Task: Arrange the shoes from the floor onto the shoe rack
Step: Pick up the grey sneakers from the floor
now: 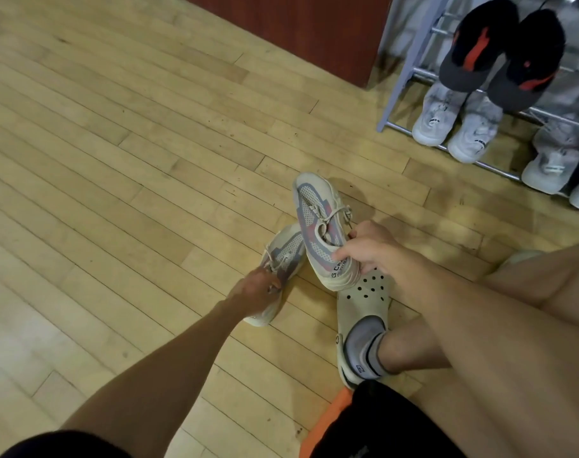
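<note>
Wood floor, rack near. Right hand grips one sneaker raised; left hand closes on its mate, likely pairing them for shelving.

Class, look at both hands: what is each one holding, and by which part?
The right hand grips the raised sneaker at its heel collar. The left hand grasps the sneaker on the floor at its opening.

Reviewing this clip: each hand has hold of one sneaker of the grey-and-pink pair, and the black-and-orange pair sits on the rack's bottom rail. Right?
Not quite. The head view shows the black-and-orange pair on an upper rail of the rack, above white sneakers. Left hand and right hand each grip a grey-and-pink sneaker.
</note>
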The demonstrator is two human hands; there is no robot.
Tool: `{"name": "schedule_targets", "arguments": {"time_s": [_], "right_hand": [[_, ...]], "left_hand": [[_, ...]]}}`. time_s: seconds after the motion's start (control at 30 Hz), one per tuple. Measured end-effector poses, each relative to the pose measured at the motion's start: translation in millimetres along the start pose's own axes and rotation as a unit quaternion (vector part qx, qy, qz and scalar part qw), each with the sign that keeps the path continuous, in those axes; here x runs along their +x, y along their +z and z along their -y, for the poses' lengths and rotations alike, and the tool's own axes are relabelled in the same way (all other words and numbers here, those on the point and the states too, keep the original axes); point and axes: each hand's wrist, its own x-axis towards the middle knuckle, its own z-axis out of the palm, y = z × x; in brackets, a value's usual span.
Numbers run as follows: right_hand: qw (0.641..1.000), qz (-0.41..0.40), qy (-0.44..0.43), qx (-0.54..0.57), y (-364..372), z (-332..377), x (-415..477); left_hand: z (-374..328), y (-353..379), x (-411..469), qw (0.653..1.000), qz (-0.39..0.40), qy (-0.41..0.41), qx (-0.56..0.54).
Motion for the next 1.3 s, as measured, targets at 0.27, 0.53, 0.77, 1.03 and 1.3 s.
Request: {"name": "schedule_targets", "arguments": {"time_s": [0.27,0.53,0.77,1.03,1.3], "right_hand": [[0.999,0.006,0.004,-0.049,-4,-9,5],[0.997,0.015,0.010,-0.077,-8,-15,11],[0.995,0.009,0.021,-0.093,-13,-18,10],[0.999,-0.029,-0.020,-0.020,-30,8,-11],[0.985,-0.120,-0.123,-0.022,-92,52,-73]], "left_hand": [[24,9,1,0.986,-0.028,-0.133,-0.093],[17,33,27,0.961,0.007,-0.241,-0.137],[6,18,23,0.926,0.075,-0.277,-0.246],[-26,-41,-18,0.883,0.049,-0.214,-0.415],[-70,-166,-55,0.876,-0.097,-0.060,-0.469]]}}
